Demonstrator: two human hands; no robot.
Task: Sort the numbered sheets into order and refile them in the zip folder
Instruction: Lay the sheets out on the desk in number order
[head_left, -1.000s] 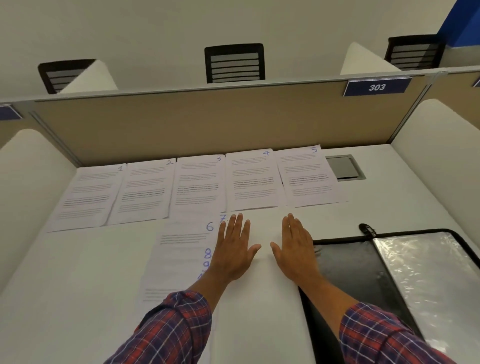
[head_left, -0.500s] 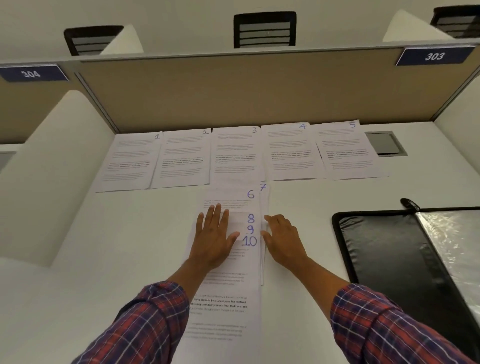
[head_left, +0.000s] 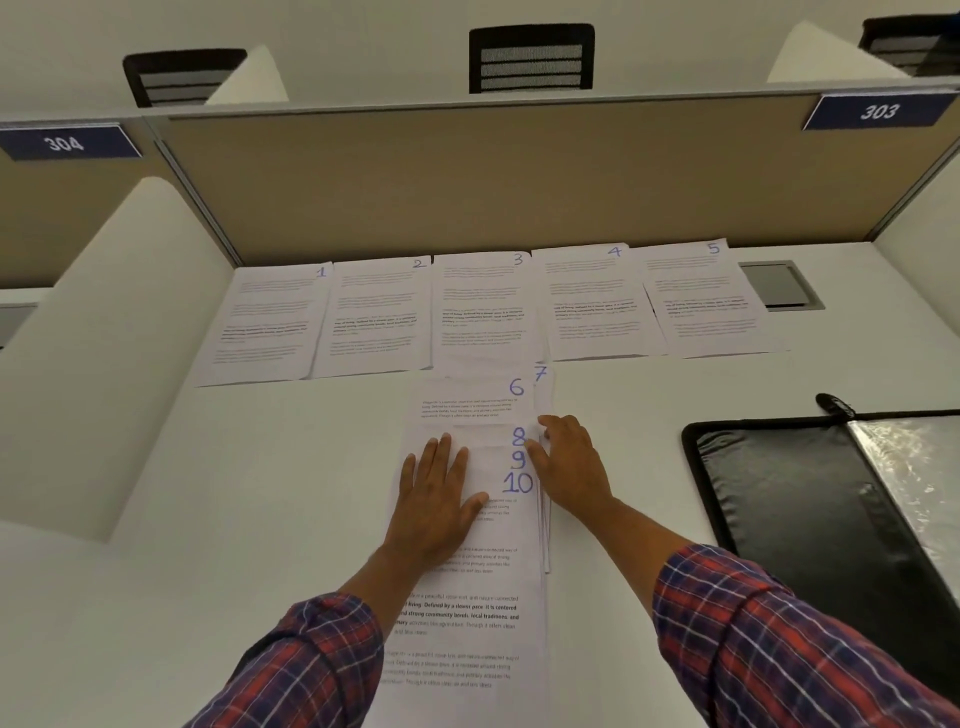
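Observation:
Sheets numbered 1 (head_left: 270, 322), 2 (head_left: 374, 317), 3 (head_left: 483, 312), 4 (head_left: 592, 306) and 5 (head_left: 701, 299) lie in a row along the back of the white desk (head_left: 208, 493). In front of sheet 3, sheets 6 (head_left: 472, 400), 7, 8, 9 and 10 (head_left: 498, 597) overlap in a staggered pile. My left hand (head_left: 434, 499) lies flat on the pile, fingers apart. My right hand (head_left: 569, 465) rests at the pile's right edge, fingertips by the 8. The open black zip folder (head_left: 789, 509) lies to the right.
A tan partition (head_left: 519, 176) closes the desk's back, with white side dividers at left (head_left: 104, 364) and right. A grey cable hatch (head_left: 779, 285) sits beside sheet 5. Signs 304 (head_left: 65, 143) and 303 (head_left: 878, 110) hang on the partition. Black chairs stand beyond.
The view swung left and down. Both hands moved from the bare desk onto the staggered pile of sheets 6 to 10; since half a second ago they have barely shifted.

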